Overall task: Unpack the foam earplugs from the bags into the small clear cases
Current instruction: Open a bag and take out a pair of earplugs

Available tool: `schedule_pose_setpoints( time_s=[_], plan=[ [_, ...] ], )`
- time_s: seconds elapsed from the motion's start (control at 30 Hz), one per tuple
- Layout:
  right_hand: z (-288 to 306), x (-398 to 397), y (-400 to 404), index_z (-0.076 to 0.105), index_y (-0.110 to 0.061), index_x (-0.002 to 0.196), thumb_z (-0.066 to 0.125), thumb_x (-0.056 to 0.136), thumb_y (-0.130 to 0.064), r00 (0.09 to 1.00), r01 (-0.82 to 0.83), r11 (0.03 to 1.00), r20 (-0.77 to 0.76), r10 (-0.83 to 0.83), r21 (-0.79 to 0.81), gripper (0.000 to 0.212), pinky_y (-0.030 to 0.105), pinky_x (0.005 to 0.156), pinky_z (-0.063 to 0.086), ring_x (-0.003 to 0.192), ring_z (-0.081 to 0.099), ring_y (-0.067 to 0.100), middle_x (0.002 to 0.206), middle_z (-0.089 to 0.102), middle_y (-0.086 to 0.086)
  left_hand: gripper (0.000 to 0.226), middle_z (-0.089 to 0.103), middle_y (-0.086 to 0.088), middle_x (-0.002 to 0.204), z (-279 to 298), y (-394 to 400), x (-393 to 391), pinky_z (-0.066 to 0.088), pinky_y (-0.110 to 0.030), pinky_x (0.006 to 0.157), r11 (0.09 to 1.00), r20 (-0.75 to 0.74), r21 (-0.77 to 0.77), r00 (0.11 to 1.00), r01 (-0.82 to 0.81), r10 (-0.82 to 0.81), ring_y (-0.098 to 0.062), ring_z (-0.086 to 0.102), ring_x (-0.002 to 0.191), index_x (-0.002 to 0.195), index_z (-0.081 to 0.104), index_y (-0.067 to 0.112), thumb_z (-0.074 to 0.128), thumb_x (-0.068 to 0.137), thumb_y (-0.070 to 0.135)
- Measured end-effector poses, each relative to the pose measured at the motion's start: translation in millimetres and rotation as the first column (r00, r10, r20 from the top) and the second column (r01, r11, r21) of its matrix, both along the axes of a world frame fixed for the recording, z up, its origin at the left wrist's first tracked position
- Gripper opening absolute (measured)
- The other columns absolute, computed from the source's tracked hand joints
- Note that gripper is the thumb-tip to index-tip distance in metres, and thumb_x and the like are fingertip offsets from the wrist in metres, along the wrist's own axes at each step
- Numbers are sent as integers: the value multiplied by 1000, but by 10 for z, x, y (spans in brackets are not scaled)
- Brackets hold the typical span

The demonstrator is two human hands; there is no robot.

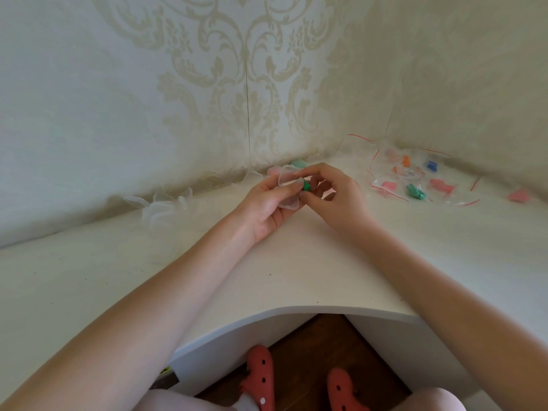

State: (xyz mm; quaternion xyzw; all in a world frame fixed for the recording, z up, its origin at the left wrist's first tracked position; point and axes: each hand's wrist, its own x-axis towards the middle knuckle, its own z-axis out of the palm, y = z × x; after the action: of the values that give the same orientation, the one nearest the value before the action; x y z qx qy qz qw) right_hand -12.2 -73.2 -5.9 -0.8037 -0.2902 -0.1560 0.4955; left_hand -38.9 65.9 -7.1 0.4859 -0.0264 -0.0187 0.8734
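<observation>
Here the left hand (268, 203) cradles an open small clear case (286, 189) above the white desk (296, 271), fingers curled round its edges, while the right hand (335, 192) pinches a green foam earplug (306, 186) between thumb and fingertips and holds it right at the case's mouth. Neither hand is slack; each grips its own thing.

Several things could spoil the step. The case is thin and hinged, so a squeeze from the left hand could flex it or snap the lid half shut on the plug. The foam is springy: if pushed in compressed it may swell and pop back out, and a plug dropped here would likely roll along the desk toward the curved front edge and the floor. The wide view is blurred around the fingers, so whether the plug already touches the case I cannot tell.

To the right, well apart, lie zip bags (415, 179) with red seal strips, holding pink, orange, blue and green earplugs, plus a loose pink one (518, 195). Empty clear cases (161, 210) wait by the wall on the left, and filled cases (292, 166) seem to sit just behind the hands.
</observation>
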Motion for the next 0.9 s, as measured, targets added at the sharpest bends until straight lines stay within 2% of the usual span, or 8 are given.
schedule_pose_setpoints(
  time_s=[0.13, 0.27, 0.4, 0.5, 0.6, 0.73, 0.83, 0.9],
  plan=[
    [10, -12, -7, 67, -28, 92, 66, 77, -3, 999, -6, 999, -45, 8, 40, 29, 21, 69, 49, 68, 57, 7, 79, 62, -1, 17, 66, -12, 89, 16, 7, -9, 56, -23, 81, 1000, -30, -13, 999, -10, 10, -18, 65, 83, 101, 63, 3, 52, 91, -4],
    [25, -7, -34, 64, -17, 88, 61, 84, 0, 996, 4, 992, -83, 7, 127, 17, 30, 65, 58, 67, 61, 7, 74, 64, -6, 20, 67, -13, 90, 35, 25, -3, 58, -23, 74, 996, -87, -78, 995, -45, 39, -15, 70, 74, 105, 58, 2, 54, 89, -8],
    [48, -8, -43, 53, -15, 75, 46, 79, 2, 992, 97, 981, -97, -81, 169, 19, 24, 55, 45, 65, 57, 17, 74, 62, 11, 30, 65, -22, 99, 42, 21, -12, 58, -26, 78, 990, -107, -135, 994, -30, 16, -24, 69, 84, 117, 51, -1, 49, 89, -11],
    [77, -27, -58, 56, -13, 76, 36, 79, 8, 995, 91, 989, -48, -86, 113, 29, 17, 54, 32, 61, 42, 9, 64, 50, 2, 35, 63, -25, 106, 32, 39, 3, 57, -27, 82, 991, -106, -131, 994, -7, -7, -27, 67, 93, 126, 45, -3, 46, 92, -10],
    [53, -36, -52, 64, -10, 89, 44, 84, -3, 998, 67, 998, -5, -67, 2, 22, 14, 52, 29, 56, 38, 3, 58, 39, -6, 42, 63, -23, 109, 12, 43, 23, 56, -26, 83, 995, -82, -99, 996, 21, -29, -25, 66, 97, 133, 41, -5, 47, 92, -9],
    [31, 7, -79, 66, -12, 94, 64, 84, -9, 985, 56, 981, 171, -24, -185, 10, 9, 59, 32, 64, 44, -7, 65, 37, -12, 25, 61, -18, 103, 23, 27, 6, 53, -25, 89, 996, -41, -38, 995, 86, -87, -24, 60, 100, 119, 52, -3, 42, 96, -5],
    [47, -10, -115, 65, -6, 93, 65, 84, -3, 976, 20, 972, 216, 31, -232, 9, 3, 65, 34, 71, 46, -18, 71, 36, -17, 22, 61, -18, 100, 39, 16, -25, 52, -22, 87, 990, -23, -14, 990, 142, -142, -20, 59, 94, 100, 59, 3, 39, 97, -5],
    [63, -22, -118, 65, -7, 92, 63, 85, -2, 968, 40, 972, 249, 19, -230, 8, 4, 65, 35, 71, 47, -15, 70, 37, -18, 18, 64, -12, 94, 48, 3, -34, 55, -22, 81, 987, -53, -1, 986, 159, -159, -14, 63, 83, 97, 59, 5, 42, 97, 0]
  ],
)
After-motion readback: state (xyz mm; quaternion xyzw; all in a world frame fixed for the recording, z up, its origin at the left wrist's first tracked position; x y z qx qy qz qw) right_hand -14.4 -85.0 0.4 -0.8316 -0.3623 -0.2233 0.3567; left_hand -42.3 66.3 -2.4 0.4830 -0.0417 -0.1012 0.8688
